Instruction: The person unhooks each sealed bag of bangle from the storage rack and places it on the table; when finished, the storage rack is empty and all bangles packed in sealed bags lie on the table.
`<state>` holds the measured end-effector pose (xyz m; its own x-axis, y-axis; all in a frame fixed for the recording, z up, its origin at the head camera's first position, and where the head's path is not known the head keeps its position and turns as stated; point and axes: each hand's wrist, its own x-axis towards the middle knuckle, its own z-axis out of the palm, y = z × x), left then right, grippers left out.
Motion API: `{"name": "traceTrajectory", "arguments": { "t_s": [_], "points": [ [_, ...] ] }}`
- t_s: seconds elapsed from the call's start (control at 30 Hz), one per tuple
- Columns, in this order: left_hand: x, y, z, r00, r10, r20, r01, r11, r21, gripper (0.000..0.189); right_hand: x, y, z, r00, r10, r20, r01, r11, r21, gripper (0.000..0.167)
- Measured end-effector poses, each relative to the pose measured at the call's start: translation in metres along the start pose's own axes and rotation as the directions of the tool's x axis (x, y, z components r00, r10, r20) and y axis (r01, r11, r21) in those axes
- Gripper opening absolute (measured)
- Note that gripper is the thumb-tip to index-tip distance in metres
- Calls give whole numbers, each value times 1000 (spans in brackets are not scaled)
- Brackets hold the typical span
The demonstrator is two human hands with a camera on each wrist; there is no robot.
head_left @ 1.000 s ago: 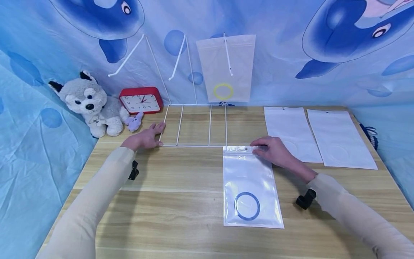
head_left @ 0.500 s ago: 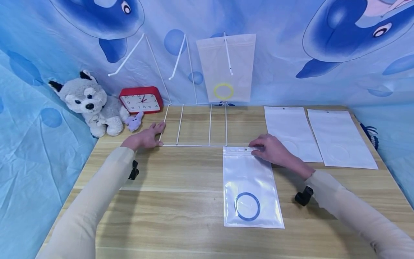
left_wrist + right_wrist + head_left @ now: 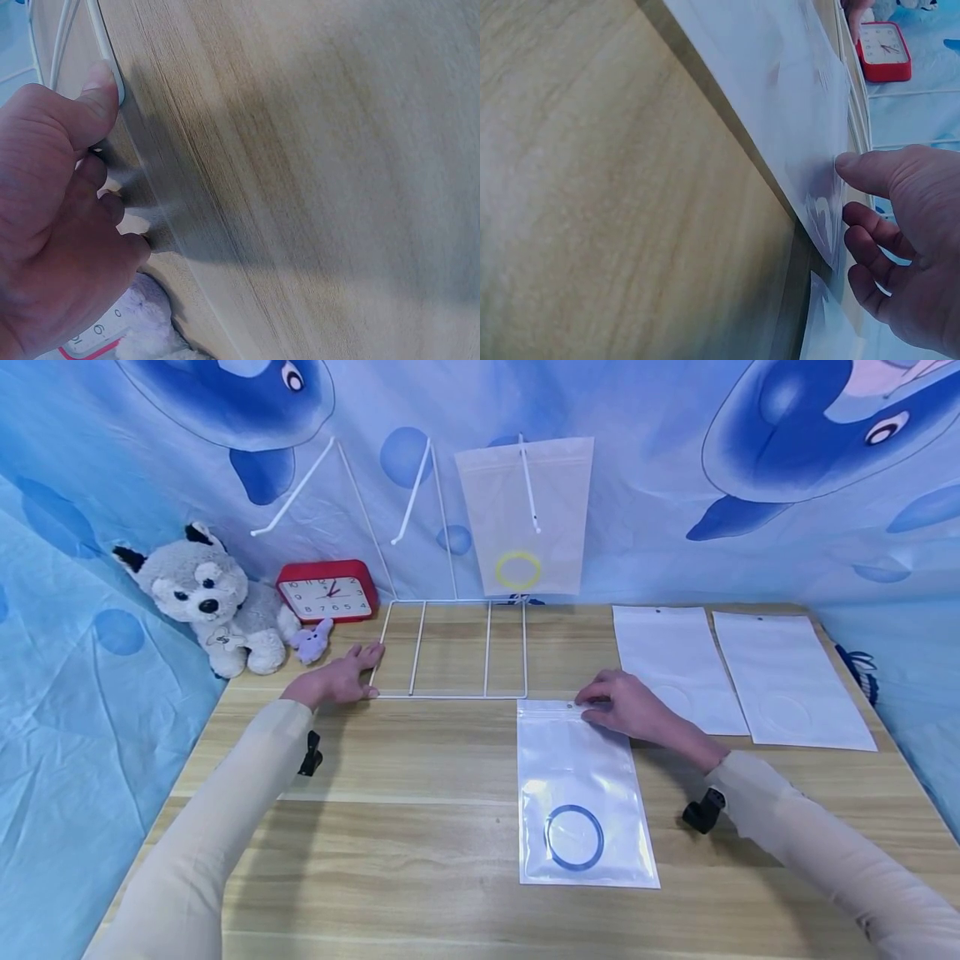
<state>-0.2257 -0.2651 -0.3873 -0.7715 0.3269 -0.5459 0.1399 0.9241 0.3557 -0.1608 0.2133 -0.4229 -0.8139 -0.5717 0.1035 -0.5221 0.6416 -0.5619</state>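
A white zip bag [image 3: 577, 777] with a dark blue ring showing near its bottom lies on the wooden table [image 3: 345, 860]. My right hand [image 3: 630, 702] pinches its top edge by the small hang hole; the right wrist view shows the thumb [image 3: 855, 166] on the bag. My left hand [image 3: 337, 677] grips the front left corner of the white wire rack [image 3: 450, 697], thumb [image 3: 97, 97] laid over the wire. From the rack's right prong hangs another zip bag [image 3: 536, 502] with a yellow ring. Its other two prongs carry nothing.
Two more white zip bags, a nearer one [image 3: 675, 652] and an outer one [image 3: 795, 693], lie at the back right. A plush husky [image 3: 210, 602], a red clock [image 3: 330, 593] and a small purple toy [image 3: 311, 642] sit behind my left hand. Blue cloth [image 3: 645, 543] rises behind the table.
My right hand has shifted slightly left and away from me along the bag's top edge, which now lies flatter. The left hand and the rack stay in place.
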Motion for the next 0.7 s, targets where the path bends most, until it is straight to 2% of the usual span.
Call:
{"name": "traceTrajectory", "arguments": {
  "t_s": [0.13,0.33,0.53,0.7],
  "points": [
    [0,-1,0,1000,-5,-1,5,1000,3,85,6,1,-4,999,-29,-45,30,999,20,22],
    [-1,-1,0,1000,-1,-4,1,1000,14,85,29,-4,-30,974,-82,-210,99,992,73,27],
    [-2,0,0,1000,-2,-4,2,1000,19,85,58,-18,-71,950,4,-312,44,988,146,35],
    [-3,2,0,1000,2,-9,-1,1000,21,84,82,-31,-105,896,75,-438,5,984,178,39]
  ]
}}
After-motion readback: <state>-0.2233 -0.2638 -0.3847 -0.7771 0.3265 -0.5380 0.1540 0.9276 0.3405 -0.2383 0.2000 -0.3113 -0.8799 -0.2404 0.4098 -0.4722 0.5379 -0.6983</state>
